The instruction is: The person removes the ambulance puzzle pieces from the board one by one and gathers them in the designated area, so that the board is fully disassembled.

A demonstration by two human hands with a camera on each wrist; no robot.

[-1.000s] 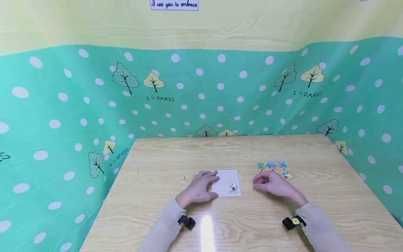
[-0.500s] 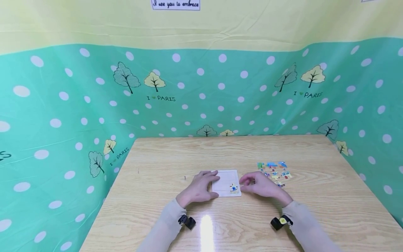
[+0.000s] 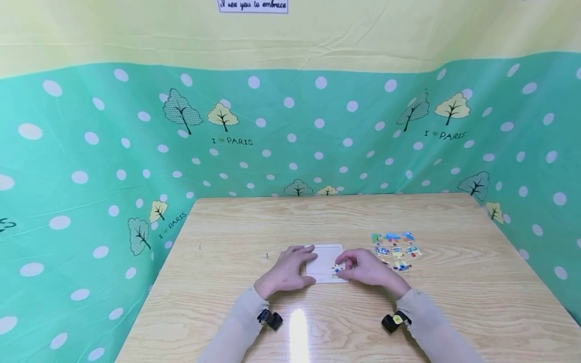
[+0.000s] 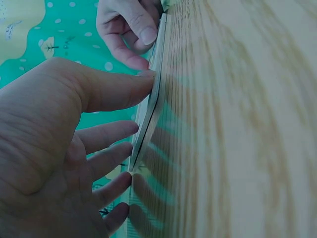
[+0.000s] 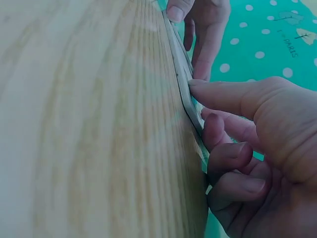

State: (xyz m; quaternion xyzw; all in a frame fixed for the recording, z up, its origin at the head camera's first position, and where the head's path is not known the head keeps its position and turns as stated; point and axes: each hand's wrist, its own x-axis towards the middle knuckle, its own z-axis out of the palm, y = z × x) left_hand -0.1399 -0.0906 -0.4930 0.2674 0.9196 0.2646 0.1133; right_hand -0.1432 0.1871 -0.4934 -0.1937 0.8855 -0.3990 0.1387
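Observation:
A flat white puzzle tray (image 3: 322,257) lies on the table with a small printed puzzle piece (image 3: 337,270) in its near right corner. At the tray's left side, my left hand (image 3: 287,269) rests with spread fingers over the far edge and its thumb on the near edge. My right hand (image 3: 365,267) is over the tray's right side, thumb and forefinger pinching at a puzzle piece there, mostly hidden by the fingers. In the right wrist view, the other right fingers are curled beside the tray edge (image 5: 184,89).
Several colourful puzzle pieces (image 3: 396,250) lie in loose rows right of the tray, beyond the right hand. A tiny dark speck (image 3: 267,256) is on the wooden table (image 3: 236,227) to the left. A dotted green curtain (image 3: 290,126) hangs behind.
My right hand has moved left from beside the loose pieces to the tray's near right corner, uncovering more of those pieces. The left hand stays where it was on the tray.

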